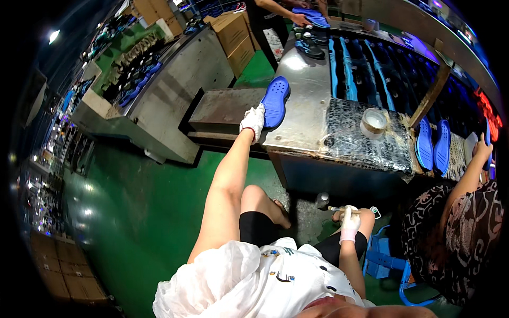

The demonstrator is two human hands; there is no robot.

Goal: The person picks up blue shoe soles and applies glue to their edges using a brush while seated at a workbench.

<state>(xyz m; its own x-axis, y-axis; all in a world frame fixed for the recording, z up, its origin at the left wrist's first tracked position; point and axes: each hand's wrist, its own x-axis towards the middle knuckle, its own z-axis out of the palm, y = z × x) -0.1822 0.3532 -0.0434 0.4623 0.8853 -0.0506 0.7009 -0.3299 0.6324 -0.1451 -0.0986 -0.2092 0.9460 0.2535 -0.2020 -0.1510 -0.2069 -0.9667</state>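
Note:
My left hand (253, 123), in a white glove with a red cuff edge, is stretched out and closed on the near left edge of a blue shoe sole (275, 104). The sole has small holes toward its far end and sits at the left edge of the metal worktop (303, 100). Close to my right knee, my right hand (349, 221), gloved in white, has its fingers wrapped around a brush (334, 209) with a pale handle. The brush lies roughly level and points left.
A white tub (374, 123) stands on the plastic-covered part of the bench. Two blue soles (433, 146) lie right of a wooden post (429, 100). A co-worker (450, 222) sits close on my right; another person (269, 24) handles blue soles at the far end. Cardboard boxes (233, 37) stand behind.

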